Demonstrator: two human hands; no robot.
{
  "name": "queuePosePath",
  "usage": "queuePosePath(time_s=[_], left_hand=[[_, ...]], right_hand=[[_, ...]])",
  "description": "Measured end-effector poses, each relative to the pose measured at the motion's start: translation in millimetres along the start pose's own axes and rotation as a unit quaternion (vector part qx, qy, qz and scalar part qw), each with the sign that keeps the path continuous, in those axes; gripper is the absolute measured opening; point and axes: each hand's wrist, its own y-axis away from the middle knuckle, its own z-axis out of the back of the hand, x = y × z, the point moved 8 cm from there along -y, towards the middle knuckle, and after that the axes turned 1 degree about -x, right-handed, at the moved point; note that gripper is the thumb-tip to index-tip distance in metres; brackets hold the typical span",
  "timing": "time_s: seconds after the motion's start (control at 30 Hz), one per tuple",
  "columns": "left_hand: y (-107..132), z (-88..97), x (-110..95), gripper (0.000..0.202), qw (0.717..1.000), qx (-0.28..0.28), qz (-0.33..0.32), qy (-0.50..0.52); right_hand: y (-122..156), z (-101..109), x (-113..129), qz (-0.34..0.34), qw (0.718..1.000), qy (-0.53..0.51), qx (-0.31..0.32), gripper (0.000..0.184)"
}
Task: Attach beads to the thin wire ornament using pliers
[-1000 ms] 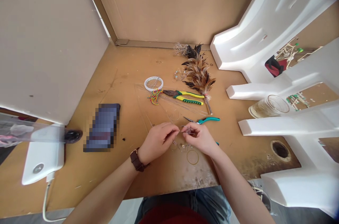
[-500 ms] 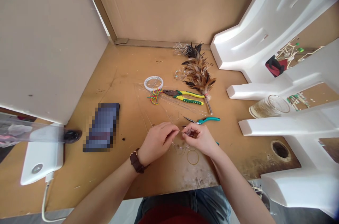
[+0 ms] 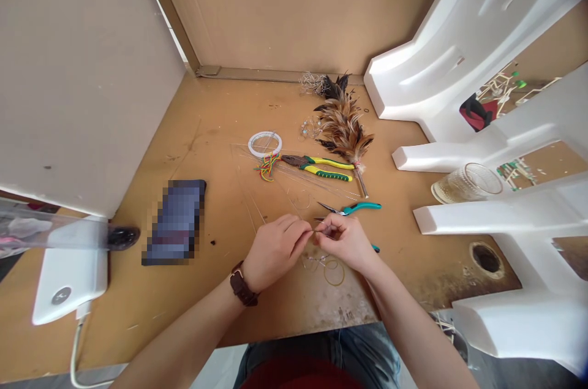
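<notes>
My left hand point(image 3: 275, 251) has thumb and fingers pinched together, with their tips meeting those of my right hand point(image 3: 346, 242). Between them runs a thin wire point(image 3: 315, 230), mostly hidden by the fingers; my right hand is closed on it too. Just below lie fine wire with small beads point(image 3: 316, 260) and a golden ring point(image 3: 334, 273). Teal-handled needle-nose pliers point(image 3: 362, 207) rest beyond my right hand, partly under it. Farther back are yellow-and-green pliers point(image 3: 328, 176), colourful cords point(image 3: 267, 167) and a white hoop point(image 3: 250, 145).
A brown feather bundle point(image 3: 346, 125) lies behind the pliers, near tangled wire point(image 3: 312, 83). A blurred-out phone point(image 3: 177, 223) and a white cabled device point(image 3: 68, 272) are at left. White plastic framework point(image 3: 482, 220) and a glass point(image 3: 463, 184) stand at right.
My left hand has moved slightly right, and its fingertips now meet my right hand's, where a small gap showed before. The view has shifted a little.
</notes>
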Motion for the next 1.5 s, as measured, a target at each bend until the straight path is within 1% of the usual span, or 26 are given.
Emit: queuePosePath(time_s=[0.17,0.33,0.43,0.57,0.67,0.77,0.83,0.9,0.97,1.0,1.07,1.1,1.13,1.2,1.27,1.33,1.4,1.43,1.47,1.5], left_hand=[[-0.2,-1.3,0.8,0.017,1.0,0.006,0.004,-0.009],[0.6,-1.0,-0.5,0.016,1.0,-0.007,0.005,-0.017],[1.2,-1.1,-3.1,0.016,0.999,-0.015,-0.002,-0.029],[1.3,-1.3,-3.8,0.016,0.999,-0.02,-0.004,-0.034],[-0.1,-1.4,4.6,0.015,0.999,-0.008,0.029,0.018],[-2.5,2.3,17.3,0.012,0.988,-0.005,0.08,0.132],[-3.9,5.4,24.1,0.011,0.971,-0.011,0.106,0.214],[-4.2,3.8,28.5,0.013,0.944,-0.005,0.129,0.303],[-3.0,-3.6,30.5,0.017,0.902,0.014,0.152,0.404],[-1.9,-8.7,30.8,0.02,0.875,0.026,0.164,0.454],[1.2,-18.0,33.2,0.022,0.822,0.033,0.2,0.531],[2.9,-21.7,34.9,0.023,0.803,0.032,0.219,0.553],[4.3,-24.4,36.5,0.024,0.79,0.03,0.234,0.566],[6.3,-27.2,38.7,0.025,0.778,0.027,0.254,0.573],[7.5,-27.5,40.3,0.026,0.776,0.024,0.263,0.573],[8.6,-26.9,42.6,0.026,0.773,0.018,0.271,0.573],[10.3,-27.1,45.5,0.026,0.759,0.011,0.287,0.584],[11.1,-27.9,46.4,0.025,0.744,0.01,0.296,0.599],[11.8,-29.1,46.5,0.025,0.722,0.012,0.304,0.621],[12.0,-30.4,45.2,0.024,0.695,0.019,0.308,0.649]], right_hand=[[0.3,-1.4,0.3,0.002,1.0,-0.001,0.0,0.002],[1.4,-1.1,1.8,-0.001,1.0,0.008,-0.009,0.002],[1.9,-1.4,0.0,-0.01,1.0,0.01,-0.015,0.003],[2.1,-3.3,-4.0,-0.032,0.999,-0.016,-0.013,0.002],[2.3,-5.7,-3.6,-0.049,0.996,-0.071,0.004,0.003],[2.2,-5.7,-0.3,-0.062,0.986,-0.156,0.025,0.008],[2.3,-4.2,0.5,-0.073,0.978,-0.193,0.038,0.011],[2.6,-3.3,0.5,-0.077,0.973,-0.21,0.053,0.014],[2.7,-3.6,2.0,-0.062,0.971,-0.222,0.067,0.017],[2.9,-4.6,2.8,-0.053,0.969,-0.228,0.074,0.017],[3.5,-7.2,4.4,-0.035,0.969,-0.229,0.084,0.017],[4.0,-8.3,5.2,-0.028,0.971,-0.222,0.086,0.017],[4.5,-8.9,6.2,-0.023,0.974,-0.208,0.086,0.017],[6.5,-8.2,9.2,-0.015,0.982,-0.168,0.082,0.017],[9.7,-3.2,13.9,-0.007,0.99,-0.119,0.079,0.02],[13.6,8.2,19.6,0.01,0.996,-0.046,0.073,0.026],[17.1,26.7,25.3,0.046,0.995,0.078,0.05,0.031],[18.6,38.7,28.9,0.076,0.984,0.16,0.022,0.031],[20.1,49.7,30.8,0.098,0.965,0.245,-0.003,0.032],[21.0,58.7,30.1,0.109,0.938,0.328,-0.02,0.036]])
